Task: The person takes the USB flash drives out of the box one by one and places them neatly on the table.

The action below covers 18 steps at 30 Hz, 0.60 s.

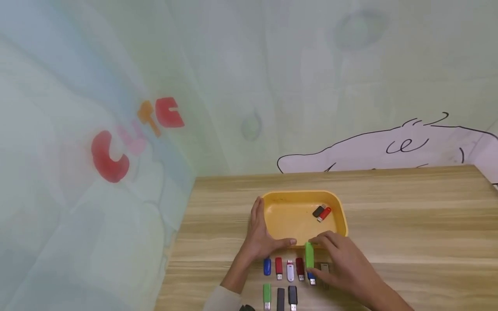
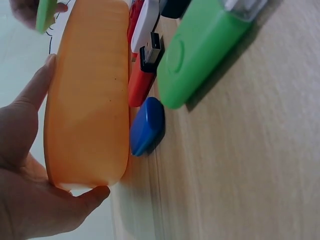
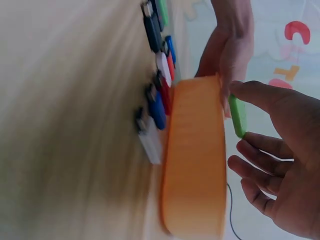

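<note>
My right hand point(image 1: 344, 261) pinches a green USB stick point(image 1: 309, 255) by its ends between thumb and fingers, just above the near rim of a yellow plastic tray point(image 1: 285, 220). In the right wrist view the green stick point(image 3: 238, 117) is clear of the table. My left hand point(image 1: 258, 237) holds the tray's near left corner, fingers along the left side and thumb along the near wall. A black USB stick point(image 1: 318, 211) and a red USB stick point(image 1: 324, 214) lie inside the tray on the right. Below the held stick, a blue USB stick point(image 1: 312, 280) is partly hidden.
Before the tray lies a row with a blue stick point(image 1: 266, 266), red stick point(image 1: 279, 267), white stick point(image 1: 290, 273), dark red stick point(image 1: 299, 268) and grey stick point(image 1: 324, 268). Nearer are a green stick point(image 1: 266, 293), dark grey stick point(image 1: 280, 298) and black stick point(image 1: 292, 294). Walls border the wooden table point(image 1: 408, 216).
</note>
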Each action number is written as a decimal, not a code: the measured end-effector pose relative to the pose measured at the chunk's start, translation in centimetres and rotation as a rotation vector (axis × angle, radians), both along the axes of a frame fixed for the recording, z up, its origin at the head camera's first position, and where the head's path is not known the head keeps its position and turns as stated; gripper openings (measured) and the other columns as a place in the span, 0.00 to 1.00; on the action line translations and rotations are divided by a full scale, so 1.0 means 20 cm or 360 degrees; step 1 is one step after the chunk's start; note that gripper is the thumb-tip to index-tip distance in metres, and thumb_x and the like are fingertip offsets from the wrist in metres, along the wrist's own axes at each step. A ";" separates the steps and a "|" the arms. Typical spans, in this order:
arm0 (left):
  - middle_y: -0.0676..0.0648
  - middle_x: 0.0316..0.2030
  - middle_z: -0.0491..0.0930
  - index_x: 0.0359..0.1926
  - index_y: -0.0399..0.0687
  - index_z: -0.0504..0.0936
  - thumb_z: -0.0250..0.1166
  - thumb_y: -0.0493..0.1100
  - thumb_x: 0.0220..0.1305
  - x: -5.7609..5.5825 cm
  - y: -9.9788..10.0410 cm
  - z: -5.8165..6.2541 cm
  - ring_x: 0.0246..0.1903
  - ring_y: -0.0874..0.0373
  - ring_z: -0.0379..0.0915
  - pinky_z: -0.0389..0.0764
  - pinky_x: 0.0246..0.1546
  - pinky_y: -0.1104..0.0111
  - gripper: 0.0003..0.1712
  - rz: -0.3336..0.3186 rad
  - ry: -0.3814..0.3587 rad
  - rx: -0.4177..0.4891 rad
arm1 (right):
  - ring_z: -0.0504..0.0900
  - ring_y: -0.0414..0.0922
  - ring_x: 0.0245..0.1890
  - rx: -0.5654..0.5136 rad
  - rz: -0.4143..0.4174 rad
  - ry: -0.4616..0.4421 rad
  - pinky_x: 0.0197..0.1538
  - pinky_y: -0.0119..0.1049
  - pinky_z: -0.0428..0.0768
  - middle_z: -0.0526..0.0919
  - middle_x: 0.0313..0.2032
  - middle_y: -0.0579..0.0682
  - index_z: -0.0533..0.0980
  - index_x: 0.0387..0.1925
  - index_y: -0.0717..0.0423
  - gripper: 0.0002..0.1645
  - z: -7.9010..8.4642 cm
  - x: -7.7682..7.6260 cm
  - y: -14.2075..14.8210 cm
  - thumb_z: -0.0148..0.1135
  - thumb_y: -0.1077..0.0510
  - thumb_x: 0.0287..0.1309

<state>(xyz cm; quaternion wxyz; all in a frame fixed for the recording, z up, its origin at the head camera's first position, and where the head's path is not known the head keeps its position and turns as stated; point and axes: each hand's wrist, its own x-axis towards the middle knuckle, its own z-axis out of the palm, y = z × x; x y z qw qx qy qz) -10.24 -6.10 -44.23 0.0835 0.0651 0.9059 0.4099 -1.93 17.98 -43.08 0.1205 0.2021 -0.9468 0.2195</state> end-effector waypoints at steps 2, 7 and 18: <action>0.45 0.86 0.36 0.87 0.51 0.37 0.86 0.63 0.43 0.00 0.00 0.00 0.79 0.41 0.53 0.66 0.77 0.44 0.84 0.0004 -0.0006 0.0005 | 0.80 0.37 0.46 0.0013 0.0015 -0.0035 0.53 0.40 0.87 0.84 0.51 0.38 0.82 0.53 0.43 0.41 -0.02 0.03 0.00 0.88 0.34 0.38; 0.46 0.86 0.35 0.87 0.51 0.36 0.86 0.63 0.43 0.00 -0.01 0.00 0.80 0.41 0.52 0.65 0.78 0.44 0.84 -0.0007 -0.0002 0.0004 | 0.77 0.34 0.48 -0.0001 0.0049 -0.0269 0.56 0.42 0.86 0.81 0.55 0.37 0.80 0.57 0.41 0.39 -0.05 0.09 -0.03 0.85 0.35 0.44; 0.46 0.86 0.34 0.87 0.50 0.36 0.86 0.64 0.42 -0.01 -0.01 0.00 0.82 0.40 0.47 0.62 0.79 0.44 0.86 -0.0020 -0.0011 -0.0013 | 0.73 0.32 0.50 0.0016 0.0138 -0.0510 0.57 0.41 0.82 0.76 0.55 0.33 0.80 0.59 0.39 0.37 -0.12 0.12 -0.06 0.75 0.27 0.53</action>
